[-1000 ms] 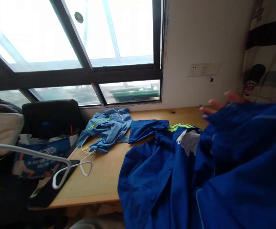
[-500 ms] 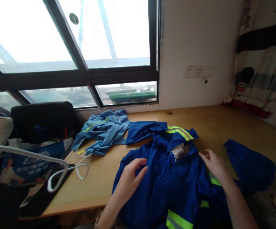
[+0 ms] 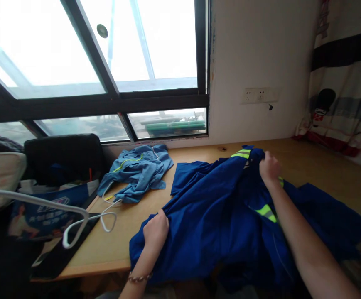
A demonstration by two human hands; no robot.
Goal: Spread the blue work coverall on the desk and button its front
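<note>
A dark blue work jacket (image 3: pixel 208 216) with yellow-green reflective bands spreads over the near part of the wooden table, its lower part hanging past the front edge. My left hand (image 3: pixel 156 230), a beaded bracelet at its wrist, is closed on the jacket's left side. Up by the collar, my right hand (image 3: pixel 270 168) grips the cloth, its fingers partly hidden. Between the two hands the fabric is drawn into a long slanting fold. One sleeve lies flat toward the window; more blue cloth (image 3: pixel 326 211) extends to the right beneath my forearm.
A lighter blue garment (image 3: pixel 143 168) lies crumpled on the wooden table (image 3: pixel 99 249) below the window. A white bent tube (image 3: pixel 43 199) crosses at the left, before a printed blue bag (image 3: pixel 52 216) and a black case (image 3: pixel 63 153). A patterned curtain (image 3: pixel 342 83) hangs at right.
Both hands have closed on the jacket. My right hand has moved up and away toward the collar, my left slightly down and left. The jacket's front has been pulled taut and its hem lifted.
</note>
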